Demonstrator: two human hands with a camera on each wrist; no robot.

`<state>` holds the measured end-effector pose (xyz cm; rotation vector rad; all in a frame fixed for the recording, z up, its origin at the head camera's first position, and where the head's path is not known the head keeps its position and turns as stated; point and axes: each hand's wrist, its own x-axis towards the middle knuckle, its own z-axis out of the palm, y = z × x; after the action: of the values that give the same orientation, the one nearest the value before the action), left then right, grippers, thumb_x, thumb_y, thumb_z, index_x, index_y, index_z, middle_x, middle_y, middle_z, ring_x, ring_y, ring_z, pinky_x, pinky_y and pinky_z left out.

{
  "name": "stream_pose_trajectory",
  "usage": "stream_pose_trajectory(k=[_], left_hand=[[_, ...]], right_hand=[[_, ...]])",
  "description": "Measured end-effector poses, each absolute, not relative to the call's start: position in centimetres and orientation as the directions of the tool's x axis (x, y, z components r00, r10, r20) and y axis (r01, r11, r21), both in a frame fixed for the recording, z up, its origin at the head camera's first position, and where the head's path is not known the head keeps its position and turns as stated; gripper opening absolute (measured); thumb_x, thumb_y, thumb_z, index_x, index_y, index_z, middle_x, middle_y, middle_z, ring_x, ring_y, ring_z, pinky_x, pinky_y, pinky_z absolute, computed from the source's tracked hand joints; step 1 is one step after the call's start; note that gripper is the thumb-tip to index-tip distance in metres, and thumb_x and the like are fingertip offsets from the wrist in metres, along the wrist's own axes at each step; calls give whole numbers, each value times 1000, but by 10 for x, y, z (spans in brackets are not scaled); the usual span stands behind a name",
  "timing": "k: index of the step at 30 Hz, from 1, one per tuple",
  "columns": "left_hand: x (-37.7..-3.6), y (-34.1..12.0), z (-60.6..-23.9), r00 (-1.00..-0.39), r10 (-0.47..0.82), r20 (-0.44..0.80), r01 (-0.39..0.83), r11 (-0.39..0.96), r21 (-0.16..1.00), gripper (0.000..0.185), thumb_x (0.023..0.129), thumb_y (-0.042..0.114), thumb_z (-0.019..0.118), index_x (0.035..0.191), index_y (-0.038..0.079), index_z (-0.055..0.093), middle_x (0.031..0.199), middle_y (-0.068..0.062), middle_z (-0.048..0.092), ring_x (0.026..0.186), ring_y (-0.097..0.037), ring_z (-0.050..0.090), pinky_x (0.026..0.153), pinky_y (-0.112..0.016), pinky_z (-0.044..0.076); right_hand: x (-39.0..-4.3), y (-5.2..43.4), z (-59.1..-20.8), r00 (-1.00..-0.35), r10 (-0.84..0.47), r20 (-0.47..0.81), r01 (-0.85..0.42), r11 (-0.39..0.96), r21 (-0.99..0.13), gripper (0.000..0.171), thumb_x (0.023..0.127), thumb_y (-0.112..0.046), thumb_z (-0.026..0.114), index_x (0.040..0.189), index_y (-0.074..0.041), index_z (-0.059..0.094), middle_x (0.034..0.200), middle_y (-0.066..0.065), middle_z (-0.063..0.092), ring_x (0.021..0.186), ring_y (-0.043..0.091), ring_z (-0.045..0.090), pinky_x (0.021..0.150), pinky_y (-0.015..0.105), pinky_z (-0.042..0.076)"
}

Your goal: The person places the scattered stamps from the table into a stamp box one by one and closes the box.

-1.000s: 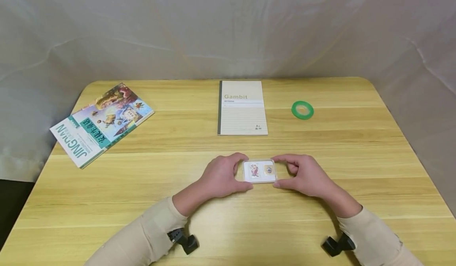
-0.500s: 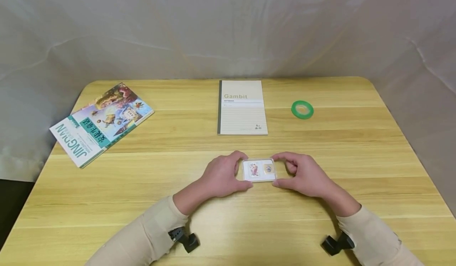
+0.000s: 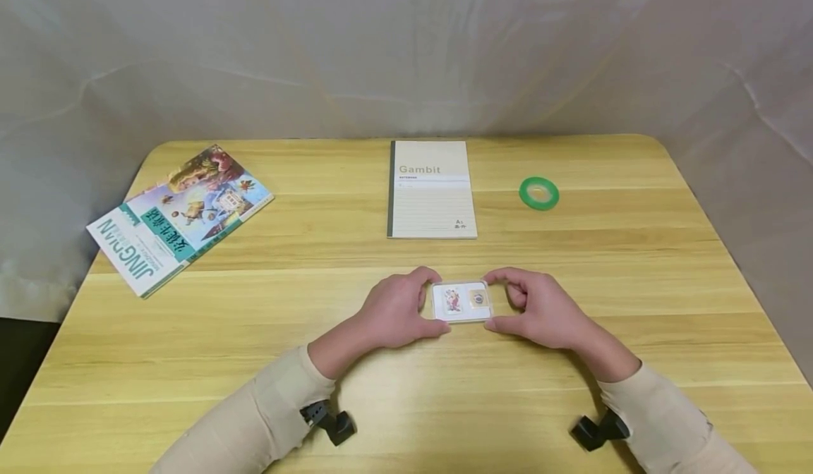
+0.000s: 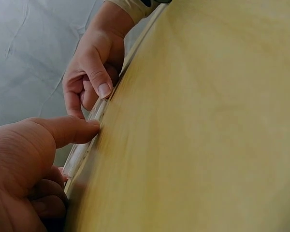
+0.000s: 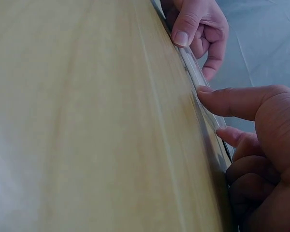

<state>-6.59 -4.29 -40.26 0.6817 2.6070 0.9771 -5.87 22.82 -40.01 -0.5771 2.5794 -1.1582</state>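
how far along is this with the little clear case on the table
Early. Both the left hand and the right hand pinch the ends of the clear card case, flat on the wooden table and apparently closed. The notebook and green tape roll lie untouched.

Soft, even light is falling from above in the head view, leaving the table [image 3: 571, 262] bright and without harsh glare; only faint, short shadows are sitting under the left hand [image 3: 396, 310] and the right hand [image 3: 540, 310]. The head picture is staying sharp across the middle, with the pale backdrop [image 3: 406, 51] dimming slightly toward the lower corners and the table's far edge bowing a little. Both wrist views are showing the tabletop [image 4: 208, 121] as a smeared, out-of-focus yellow plane, while the near thumb [image 5: 232, 101] is looming large and slightly soft.
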Motion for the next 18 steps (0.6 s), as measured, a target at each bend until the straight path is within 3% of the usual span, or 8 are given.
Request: stream_pose_trajectory(k=[18], left_hand=[[-65, -45, -405, -856, 513, -55, 335, 633, 698, 68, 70, 40, 91, 125, 12, 63, 65, 5, 49, 55, -8, 40, 50, -27, 33]], right_hand=[[-59, 230, -403, -904, -425, -57, -231, 596, -769, 53, 73, -25, 92, 120, -12, 71, 60, -10, 27, 56, 6, 27, 67, 29, 38]])
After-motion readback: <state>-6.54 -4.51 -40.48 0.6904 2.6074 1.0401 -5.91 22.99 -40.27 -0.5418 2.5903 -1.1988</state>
